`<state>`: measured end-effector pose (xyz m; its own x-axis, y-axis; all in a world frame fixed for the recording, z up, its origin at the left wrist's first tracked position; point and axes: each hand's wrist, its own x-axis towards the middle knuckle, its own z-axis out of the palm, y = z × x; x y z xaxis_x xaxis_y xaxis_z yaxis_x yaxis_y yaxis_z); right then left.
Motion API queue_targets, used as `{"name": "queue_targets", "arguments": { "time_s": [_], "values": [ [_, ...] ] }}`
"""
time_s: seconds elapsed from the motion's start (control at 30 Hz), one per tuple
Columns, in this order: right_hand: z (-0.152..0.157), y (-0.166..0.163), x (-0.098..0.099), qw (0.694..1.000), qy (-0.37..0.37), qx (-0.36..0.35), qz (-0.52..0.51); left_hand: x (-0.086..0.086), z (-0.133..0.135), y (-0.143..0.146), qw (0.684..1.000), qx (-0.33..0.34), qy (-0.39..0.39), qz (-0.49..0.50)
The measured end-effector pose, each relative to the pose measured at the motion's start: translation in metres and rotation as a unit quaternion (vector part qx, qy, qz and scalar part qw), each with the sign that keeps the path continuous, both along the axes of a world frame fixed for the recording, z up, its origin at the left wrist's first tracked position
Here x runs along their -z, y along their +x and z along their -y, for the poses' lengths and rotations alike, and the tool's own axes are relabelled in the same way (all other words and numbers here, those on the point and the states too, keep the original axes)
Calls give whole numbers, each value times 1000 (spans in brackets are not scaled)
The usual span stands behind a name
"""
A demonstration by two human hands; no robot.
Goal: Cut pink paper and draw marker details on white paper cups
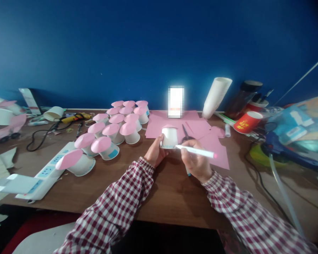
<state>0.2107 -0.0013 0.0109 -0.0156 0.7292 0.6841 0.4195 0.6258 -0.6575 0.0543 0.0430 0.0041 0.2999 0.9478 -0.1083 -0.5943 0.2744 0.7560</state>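
Gripping an upturned paper cup (169, 137) from its left side, the left hand (155, 153) steadied it on the desk (169, 201). The right hand (196, 163) was closed around a white marker (198, 151), whose tip met the cup's lower edge. A short run of blue marks showed along that edge, and the rest of the white wall was bare, so the marking looked barely begun (the far side was hidden).

Behind the cup and to its right lay sheets of pink paper (214, 146), with scissors (186, 133) on them just right of the cup. Left of the cup stood a cluster of capped cups (113, 131), more than a dozen, each upside down under a pink paper cone. A few of the nearer ones showed blue at the rim, so these looked finished. Being inverted, they showed nothing of their insides.

Further left of the cup lay a power strip (46, 172). Well to its right a stack of nested white cups (216, 96) leaned on the blue wall, and a red cup (247, 121) lay tipped over, its contents not visible.
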Motion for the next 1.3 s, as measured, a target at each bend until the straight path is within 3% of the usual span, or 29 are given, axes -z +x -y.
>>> {"name": "queue_targets", "arguments": {
  "time_s": [0.47,0.83,1.0,1.3],
  "values": [
    [1,0,-3,1000,14,19,8,-4,3,1,1000,-5,-8,-9],
    [-1,3,-1,999,8,47,13,-4,1,-2,998,-61,-17,-20],
    [-2,3,-6,998,25,53,25,-6,0,-3,995,-91,13,-33],
    [3,-2,-9,999,-8,38,24,-3,0,-3,994,-97,13,-43]
  ]
}}
